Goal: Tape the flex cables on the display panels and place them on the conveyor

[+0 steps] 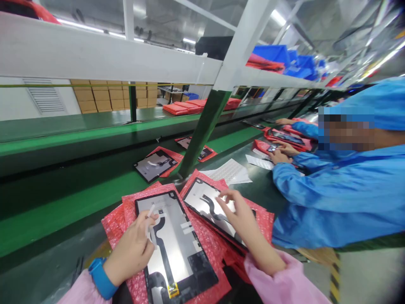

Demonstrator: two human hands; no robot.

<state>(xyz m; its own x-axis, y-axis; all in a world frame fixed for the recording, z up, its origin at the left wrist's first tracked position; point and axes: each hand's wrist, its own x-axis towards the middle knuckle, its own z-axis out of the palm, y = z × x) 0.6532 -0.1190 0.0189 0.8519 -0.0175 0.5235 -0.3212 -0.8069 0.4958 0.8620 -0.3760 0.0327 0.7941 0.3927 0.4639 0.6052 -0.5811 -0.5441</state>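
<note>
My left hand [134, 242], with a blue band at the wrist, is closed on a thin white strip [152, 210] over the left display panel [177, 249]. That panel lies face down on red bubble wrap, its silvery back showing a black flex cable [164, 253] with a gold-coloured end. My right hand [242, 215] reaches over a second display panel [198, 196], which also has a black curved cable [210, 204]. Its thumb and forefinger tips come together above that panel's back; anything between them is too small to make out.
Red bubble-wrap sleeves [133, 200] lie under both panels. Beyond stand a green post [205, 131], another panel [155, 164] and white sheets [229, 172]. A co-worker in a blue smock [335, 190] works close by on the right. A shelf beam [110, 55] crosses overhead.
</note>
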